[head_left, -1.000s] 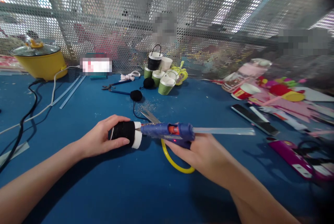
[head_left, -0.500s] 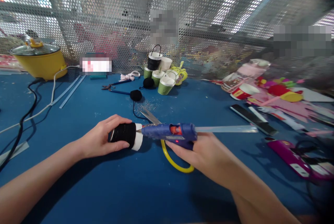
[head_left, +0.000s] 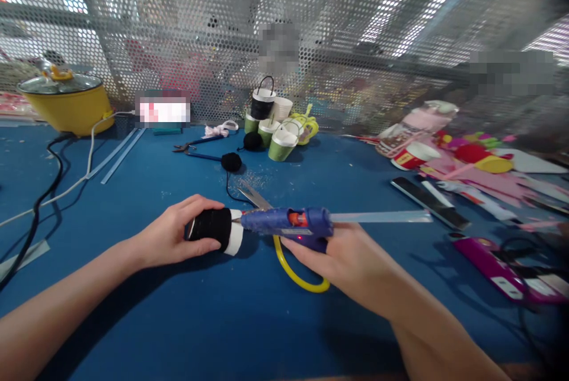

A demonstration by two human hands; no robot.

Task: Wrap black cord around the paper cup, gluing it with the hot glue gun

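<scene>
My left hand (head_left: 182, 233) grips a paper cup (head_left: 208, 229) lying on its side; black yarn is wound round most of it, and a white band shows at its right end. In my right hand (head_left: 342, 256) is a blue hot glue gun (head_left: 284, 222) with a small red light and a clear glue stick (head_left: 382, 216) out of its back. Its nozzle meets the cup at the border of yarn and white paper. Under the gun lie scissors (head_left: 297, 277) with yellow handles, partly hidden. A black yarn ball (head_left: 231, 162) sits beyond, its strand running toward the scissors.
Small wrapped cups (head_left: 283, 143) and pliers (head_left: 191, 148) stand and lie at the back. A yellow pot (head_left: 66, 105) and cables are at the left. On the right are a purple power strip (head_left: 493, 268), a black phone-like slab (head_left: 429, 203) and pink craft pieces. Perforated metal panel (head_left: 213, 43) closes the back.
The glue gun and my right hand have shifted very slightly left, the nozzle staying at the cup. My left hand and the cup look almost unmoved.
</scene>
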